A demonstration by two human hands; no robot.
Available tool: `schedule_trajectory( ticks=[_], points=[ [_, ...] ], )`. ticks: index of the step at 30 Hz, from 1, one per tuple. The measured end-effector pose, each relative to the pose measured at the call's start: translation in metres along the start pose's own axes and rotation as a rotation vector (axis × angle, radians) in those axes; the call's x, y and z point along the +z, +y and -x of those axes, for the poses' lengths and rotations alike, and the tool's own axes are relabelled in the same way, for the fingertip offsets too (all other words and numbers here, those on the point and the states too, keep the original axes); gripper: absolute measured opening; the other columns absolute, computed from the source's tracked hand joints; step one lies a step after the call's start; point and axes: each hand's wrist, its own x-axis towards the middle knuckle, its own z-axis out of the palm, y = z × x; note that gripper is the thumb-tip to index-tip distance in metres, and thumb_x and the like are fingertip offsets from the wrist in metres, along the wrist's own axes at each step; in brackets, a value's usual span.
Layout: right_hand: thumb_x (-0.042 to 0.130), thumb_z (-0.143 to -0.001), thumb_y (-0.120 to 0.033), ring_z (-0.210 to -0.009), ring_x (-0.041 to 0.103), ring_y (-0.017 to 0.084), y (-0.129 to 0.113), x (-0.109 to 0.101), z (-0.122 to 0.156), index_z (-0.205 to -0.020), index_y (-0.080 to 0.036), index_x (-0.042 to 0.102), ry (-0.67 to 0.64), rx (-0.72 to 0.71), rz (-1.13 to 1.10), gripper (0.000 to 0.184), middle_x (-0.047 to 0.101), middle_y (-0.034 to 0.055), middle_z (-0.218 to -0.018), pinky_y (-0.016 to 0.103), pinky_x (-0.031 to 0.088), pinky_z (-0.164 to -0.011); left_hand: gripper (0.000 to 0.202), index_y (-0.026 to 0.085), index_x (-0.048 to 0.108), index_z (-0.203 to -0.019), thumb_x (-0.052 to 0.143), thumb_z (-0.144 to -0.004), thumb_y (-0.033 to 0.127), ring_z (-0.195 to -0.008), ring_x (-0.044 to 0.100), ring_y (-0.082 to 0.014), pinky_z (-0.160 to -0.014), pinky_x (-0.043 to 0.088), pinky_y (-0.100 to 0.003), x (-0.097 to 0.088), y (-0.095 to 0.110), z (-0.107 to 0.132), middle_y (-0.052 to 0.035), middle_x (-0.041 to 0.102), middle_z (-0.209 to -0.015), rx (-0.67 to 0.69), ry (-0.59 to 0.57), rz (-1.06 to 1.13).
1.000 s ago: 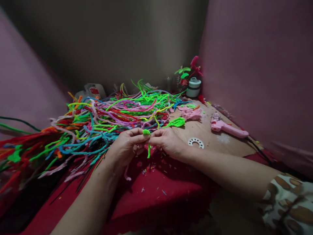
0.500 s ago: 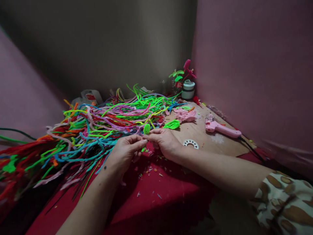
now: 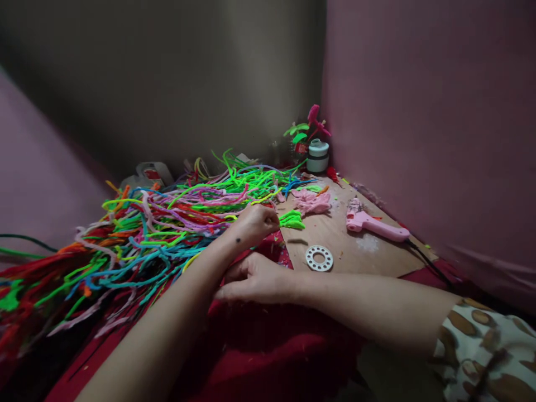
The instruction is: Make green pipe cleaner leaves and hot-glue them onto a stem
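Dim overall. Beyond the left hand (image 3: pixel 260 220), 1 soft pale band (image 3: pixel 257 78) brightens the grey wall (image 3: pixel 167 84); below the right hand (image 3: pixel 260 279), deep shadow darkens the red cloth (image 3: pixel 259 340). Rightward of it, the patterned sleeve (image 3: pixel 486 349) looks stretched.

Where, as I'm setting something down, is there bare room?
On the brown board, between the white ring and the pink glue gun; also most of the red cloth nearer than the right forearm. Crowded: the left, heaped with pipe cleaners, and the board's far end, by the jar.
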Motion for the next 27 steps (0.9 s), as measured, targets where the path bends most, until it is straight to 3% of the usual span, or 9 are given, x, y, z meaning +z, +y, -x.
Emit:
schedule_trajectory(
  ticks=[3, 6, 8, 11, 16, 22, 27],
  points=[
    [0.064, -0.071, -0.04, -0.044, 0.037, 0.005, 0.001, -0.004, 0.001, -0.061, -0.012, 0.058, -0.032, -0.033, 0.088, 0.03, 0.048, -0.0036, -0.05, 0.019, 0.027, -0.041, 0.017, 0.016, 0.07, -0.074, 0.058, -0.069, 0.026, -0.059, 0.053, -0.0125, -0.055, 0.036, -0.022, 0.014, -0.003, -0.013, -0.0008, 0.063, -0.061, 0.033, -0.027, -0.018],
    [0.062, -0.073, -0.044, -0.042, 0.037, 0.005, -0.001, -0.008, 0.002, -0.058, -0.012, 0.056, -0.029, -0.027, 0.126, 0.035, 0.047, -0.0032, -0.049, 0.019, 0.026, -0.038, 0.019, 0.015, 0.069, -0.077, 0.058, -0.071, 0.028, -0.062, 0.055, -0.0129, -0.058, 0.039, -0.023, 0.011, -0.008, -0.011, -0.0024, 0.066, -0.068, 0.04, 0.066, 0.046],
    [0.061, -0.074, -0.044, -0.041, 0.037, 0.005, -0.003, -0.008, 0.003, -0.058, -0.012, 0.055, -0.028, -0.017, 0.129, 0.035, 0.046, -0.0036, -0.049, 0.018, 0.026, -0.039, 0.02, 0.014, 0.069, -0.077, 0.056, -0.072, 0.029, -0.061, 0.054, -0.012, -0.057, 0.039, -0.022, -0.001, -0.011, -0.002, -0.0025, 0.065, -0.068, 0.033, 0.158, 0.136],
    [0.059, -0.076, -0.042, -0.042, 0.036, 0.005, -0.006, -0.006, 0.006, -0.058, -0.013, 0.054, -0.051, -0.023, 0.167, 0.034, 0.044, -0.0045, -0.048, 0.018, 0.026, -0.04, 0.023, 0.015, 0.068, -0.079, 0.056, -0.073, 0.033, -0.048, 0.046, -0.0086, -0.046, 0.033, -0.02, -0.027, -0.016, 0.019, 0.0016, 0.057, -0.055, -0.047, 0.253, 0.294],
    [0.056, -0.077, -0.028, -0.045, 0.028, 0.003, -0.004, 0.0, 0.011, -0.049, -0.013, 0.042, -0.101, -0.203, 0.384, 0.035, 0.03, -0.0066, -0.044, 0.018, 0.023, -0.044, 0.023, 0.013, 0.066, -0.077, 0.06, -0.07, 0.035, -0.041, 0.039, -0.0062, -0.04, 0.028, -0.018, -0.063, -0.033, 0.057, 0.0035, 0.049, -0.048, -0.184, 0.423, 0.474],
    [0.054, -0.076, -0.024, -0.045, 0.022, 0.004, 0.003, 0.005, 0.012, -0.047, -0.015, 0.03, -0.114, -0.341, 0.564, 0.038, 0.022, -0.0066, -0.047, 0.021, 0.019, -0.045, 0.023, 0.013, 0.066, -0.072, 0.063, -0.064, 0.034, -0.041, 0.038, -0.0064, -0.039, 0.028, -0.018, -0.069, -0.072, 0.087, 0.0031, 0.05, -0.047, -0.332, 0.376, 0.4],
    [0.053, -0.078, -0.024, -0.045, 0.026, 0.005, 0.0, 0.002, 0.012, -0.049, -0.016, 0.03, -0.048, -0.328, 0.587, 0.038, 0.027, -0.0058, -0.048, 0.021, 0.021, -0.046, 0.021, 0.015, 0.069, -0.071, 0.061, -0.063, 0.032, -0.059, 0.054, -0.012, -0.054, 0.041, -0.02, -0.062, -0.096, 0.091, -0.0008, 0.064, -0.066, -0.299, 0.336, 0.303]
  ],
)
